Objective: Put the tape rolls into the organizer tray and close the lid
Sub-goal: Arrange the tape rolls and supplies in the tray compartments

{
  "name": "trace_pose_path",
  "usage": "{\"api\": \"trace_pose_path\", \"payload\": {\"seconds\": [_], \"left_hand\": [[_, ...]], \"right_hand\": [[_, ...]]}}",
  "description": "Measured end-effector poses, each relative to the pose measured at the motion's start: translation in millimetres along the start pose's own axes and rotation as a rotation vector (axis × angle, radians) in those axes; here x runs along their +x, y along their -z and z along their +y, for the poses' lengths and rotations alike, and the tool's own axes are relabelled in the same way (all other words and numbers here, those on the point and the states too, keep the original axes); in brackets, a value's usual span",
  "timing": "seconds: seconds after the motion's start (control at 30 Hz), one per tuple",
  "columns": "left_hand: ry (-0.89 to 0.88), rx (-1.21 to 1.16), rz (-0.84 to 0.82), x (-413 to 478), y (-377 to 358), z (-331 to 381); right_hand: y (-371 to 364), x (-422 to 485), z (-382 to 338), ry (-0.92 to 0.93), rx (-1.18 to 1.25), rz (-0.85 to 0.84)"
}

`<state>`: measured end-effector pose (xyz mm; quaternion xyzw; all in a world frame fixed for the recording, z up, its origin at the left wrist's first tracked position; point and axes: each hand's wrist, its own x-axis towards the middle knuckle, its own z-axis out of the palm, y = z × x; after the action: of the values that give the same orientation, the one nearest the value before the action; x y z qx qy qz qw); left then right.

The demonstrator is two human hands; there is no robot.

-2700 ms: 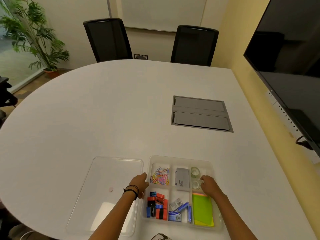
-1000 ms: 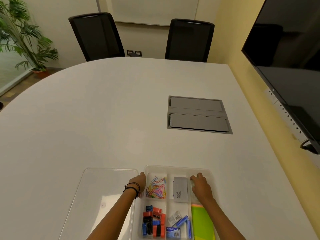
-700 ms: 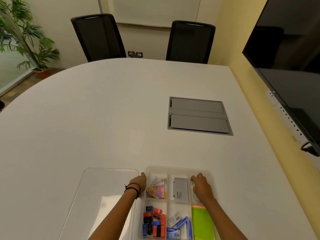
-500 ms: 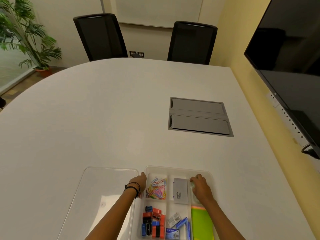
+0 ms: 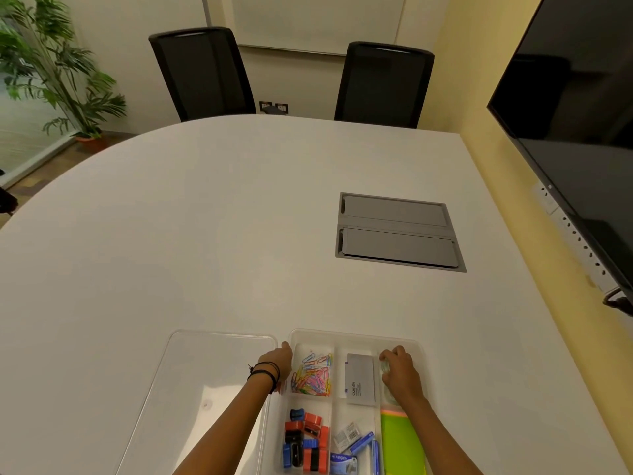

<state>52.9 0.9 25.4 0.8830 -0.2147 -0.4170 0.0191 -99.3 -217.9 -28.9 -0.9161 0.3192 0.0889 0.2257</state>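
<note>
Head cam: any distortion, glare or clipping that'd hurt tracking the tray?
Head view: wide-angle bowing curves the table edge and the TV frame; warm, even light, soft shadows; clear lid shows faint sheen and low contrast; organizer tray near end is cut off by the bottom edge; right hand hides most of the tape-roll compartment; left hand sharp.

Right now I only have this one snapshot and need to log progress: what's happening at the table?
A person is sorting stationery into a clear organizer tray on a white table. The right hand is down in the far right compartment, over a clear tape roll that is mostly hidden. The left hand steadies the tray's left rim. The clear lid lies flat beside the tray, so closing is not yet done.
</note>
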Motion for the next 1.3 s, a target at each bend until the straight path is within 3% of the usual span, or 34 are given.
{"api": "trace_pose_path", "payload": {"seconds": [0.47,0.73,0.97,1.1,1.3], "left_hand": [[0.01,-0.051,-0.026,2,-1,-2],[-0.007,-0.027,-0.021,2,-2,-4],[-0.006,-0.12,-0.043,1,-1,-4],[-0.013,-0.119,-0.03,0,-2,-4],[-0.019,-0.114,-0.018,0,-4,-4]], "right_hand": [[8,-11,-5,-0.017,0.067,0.009],[29,-33,8,-0.12,0.365,0.329],[24,-50,18,-0.15,0.271,0.082],[17,-58,6,-0.12,0.084,0.012],[8,-56,4,-0.13,0.044,0.065]]}}
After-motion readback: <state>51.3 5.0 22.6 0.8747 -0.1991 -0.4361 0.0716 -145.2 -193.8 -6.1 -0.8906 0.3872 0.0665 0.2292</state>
